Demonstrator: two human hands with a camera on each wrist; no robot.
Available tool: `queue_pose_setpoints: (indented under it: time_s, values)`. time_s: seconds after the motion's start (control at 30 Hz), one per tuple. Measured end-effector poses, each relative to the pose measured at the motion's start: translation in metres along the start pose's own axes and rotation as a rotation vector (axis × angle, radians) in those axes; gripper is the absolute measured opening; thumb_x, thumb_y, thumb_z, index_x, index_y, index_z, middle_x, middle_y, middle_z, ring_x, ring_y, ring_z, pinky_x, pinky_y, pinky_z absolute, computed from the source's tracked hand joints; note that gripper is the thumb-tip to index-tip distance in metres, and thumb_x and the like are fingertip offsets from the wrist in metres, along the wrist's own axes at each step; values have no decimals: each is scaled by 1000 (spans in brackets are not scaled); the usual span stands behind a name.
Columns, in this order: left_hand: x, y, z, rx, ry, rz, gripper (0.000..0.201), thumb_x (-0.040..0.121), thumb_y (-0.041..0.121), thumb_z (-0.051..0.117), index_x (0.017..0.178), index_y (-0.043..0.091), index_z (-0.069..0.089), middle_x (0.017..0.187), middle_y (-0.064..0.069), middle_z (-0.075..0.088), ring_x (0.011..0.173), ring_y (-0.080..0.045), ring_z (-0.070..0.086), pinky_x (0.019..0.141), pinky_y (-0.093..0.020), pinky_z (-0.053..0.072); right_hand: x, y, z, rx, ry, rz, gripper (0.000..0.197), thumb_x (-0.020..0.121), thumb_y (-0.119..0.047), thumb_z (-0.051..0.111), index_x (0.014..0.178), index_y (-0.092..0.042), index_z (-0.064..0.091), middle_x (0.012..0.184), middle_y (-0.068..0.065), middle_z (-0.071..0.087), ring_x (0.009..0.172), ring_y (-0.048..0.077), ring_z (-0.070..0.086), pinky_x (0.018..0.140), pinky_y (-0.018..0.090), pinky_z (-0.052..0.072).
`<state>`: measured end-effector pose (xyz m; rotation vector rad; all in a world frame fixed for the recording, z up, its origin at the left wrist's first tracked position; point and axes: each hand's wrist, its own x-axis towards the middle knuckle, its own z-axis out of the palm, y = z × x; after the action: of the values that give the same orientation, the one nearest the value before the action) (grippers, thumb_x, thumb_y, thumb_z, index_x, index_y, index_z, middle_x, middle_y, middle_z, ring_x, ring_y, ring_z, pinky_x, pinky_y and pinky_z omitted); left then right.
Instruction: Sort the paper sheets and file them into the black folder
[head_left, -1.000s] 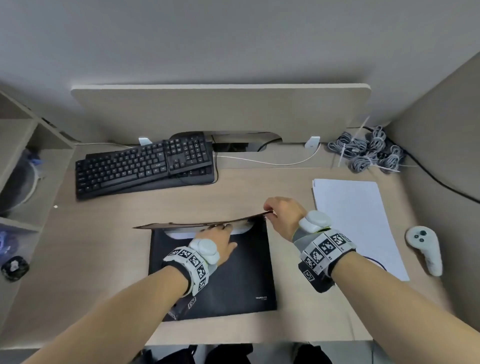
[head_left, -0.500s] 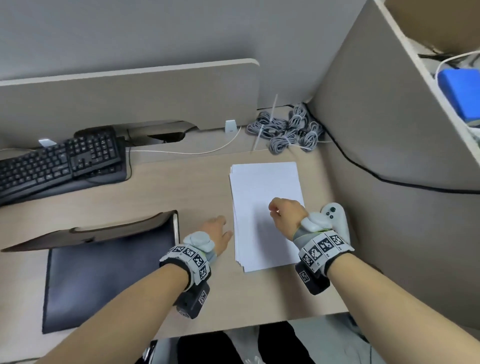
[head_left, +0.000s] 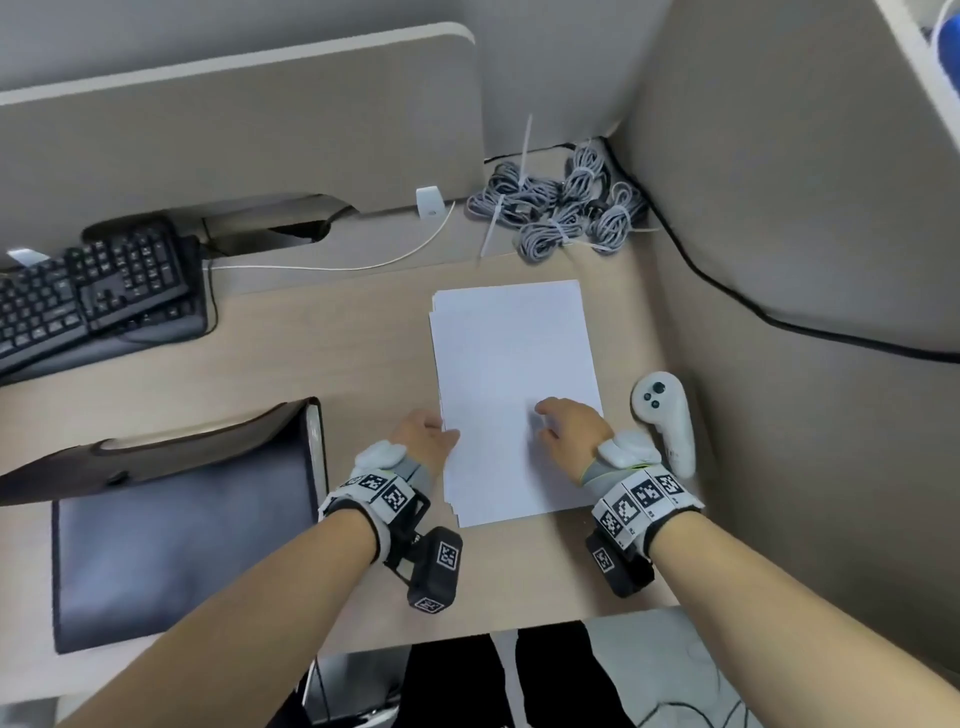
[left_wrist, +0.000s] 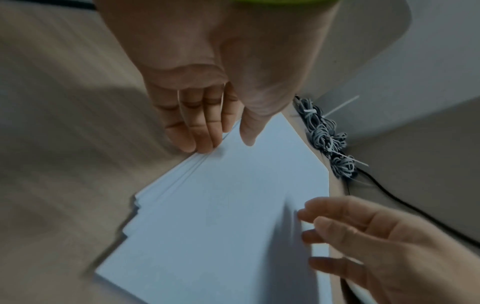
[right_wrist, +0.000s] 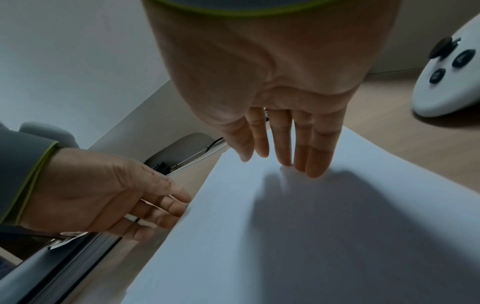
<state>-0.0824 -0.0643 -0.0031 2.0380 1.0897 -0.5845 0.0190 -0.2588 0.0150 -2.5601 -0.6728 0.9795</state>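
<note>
Head view: a flat white paper stack (head_left: 511, 395) is being flanked on the smooth wood-grain desk (head_left: 322, 332); the matte black folder (head_left: 176, 540) is lying open, left.
Left wrist view: the left hand (left_wrist: 205, 86), fingers straight, is touching the fanned stack edge.
Right wrist view: the right hand (right_wrist: 267, 82), fingers extended, is being pressed on the top sheet.

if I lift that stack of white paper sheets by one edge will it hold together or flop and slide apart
The stack of white paper sheets is loose, its left edges already fanned, so it would probably sag. Sheets likely slip apart unless the left hand and right hand squeeze both sides.
</note>
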Motion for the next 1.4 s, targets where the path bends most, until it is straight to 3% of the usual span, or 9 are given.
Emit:
queue_pose_setpoints:
  time_s: [0.17, 0.33, 0.67, 0.8, 0.9, 1.07, 1.2, 1.3, 1.4]
  values:
    - [8, -2, 3, -215, -59, -36, 20, 86, 25, 63, 89, 5, 64, 68, -6, 65, 54, -17, 57, 57, -31, 53, 1, -4, 7, 32, -4, -12, 35, 93, -15, 44, 127, -14, 53, 123, 7, 60, 113, 27, 54, 90, 34, 44]
    - [7, -2, 0, -207, 4, 34, 16, 84, 25, 67, 86, 16, 55, 72, 0, 57, 61, -14, 51, 60, -26, 41, -1, -6, 10, 77, -3, 0, 29, 93, -18, 47, 120, -14, 56, 115, 7, 62, 107, 28, 57, 90, 38, 46]
    - [-12, 9, -5, -265, 24, 98, 18, 83, 22, 69, 85, 20, 51, 76, 2, 58, 68, -18, 57, 61, -30, 46, 4, -40, 10, 328, 118, -64, 18, 90, -33, 58, 96, -18, 62, 93, -2, 63, 82, 16, 57, 77, 29, 46]
    - [-26, 22, -10, -635, -113, 50, 12, 90, 25, 66, 93, 15, 60, 88, -13, 69, 72, -24, 69, 59, -37, 59, 3, -57, 14, 330, 85, -134, 31, 86, -43, 64, 101, -16, 61, 94, 0, 65, 82, 17, 60, 77, 31, 49]
    - [-31, 27, -18, -790, -192, -34, 34, 99, 41, 48, 106, 12, 64, 90, -14, 71, 79, -29, 72, 64, -41, 61, 2, -62, 15, 365, 59, -85, 39, 84, -49, 63, 105, -17, 60, 98, -3, 63, 84, 17, 61, 78, 31, 49]
    - [-25, 24, -24, -717, -326, -14, 21, 100, 18, 47, 112, 12, 63, 96, -14, 70, 77, -27, 71, 73, -41, 60, 3, -61, 19, 321, 39, -68, 25, 85, -19, 62, 108, -15, 55, 94, -1, 58, 79, 19, 58, 73, 27, 44]
    - [-20, 20, -25, -706, -365, -27, 19, 95, 10, 54, 111, 13, 63, 103, -17, 70, 79, -30, 70, 75, -39, 58, 3, -56, 19, 393, 42, 10, 34, 88, -7, 53, 121, -15, 49, 87, 2, 58, 78, 20, 54, 70, 23, 39]
    - [-16, 19, -23, -705, -352, -66, 16, 94, 5, 55, 108, 10, 60, 97, -16, 69, 72, -29, 67, 67, -35, 56, 1, -52, 21, 400, 66, 4, 43, 87, -2, 49, 127, -18, 43, 79, 8, 55, 67, 21, 51, 63, 27, 42]
    - [-8, 14, -17, -665, -204, -97, 13, 93, 1, 52, 104, 6, 57, 84, -12, 63, 61, -24, 58, 56, -30, 48, 1, -49, 21, 382, 96, -7, 54, 86, 1, 44, 132, -25, 36, 76, 11, 54, 62, 22, 48, 62, 33, 46]
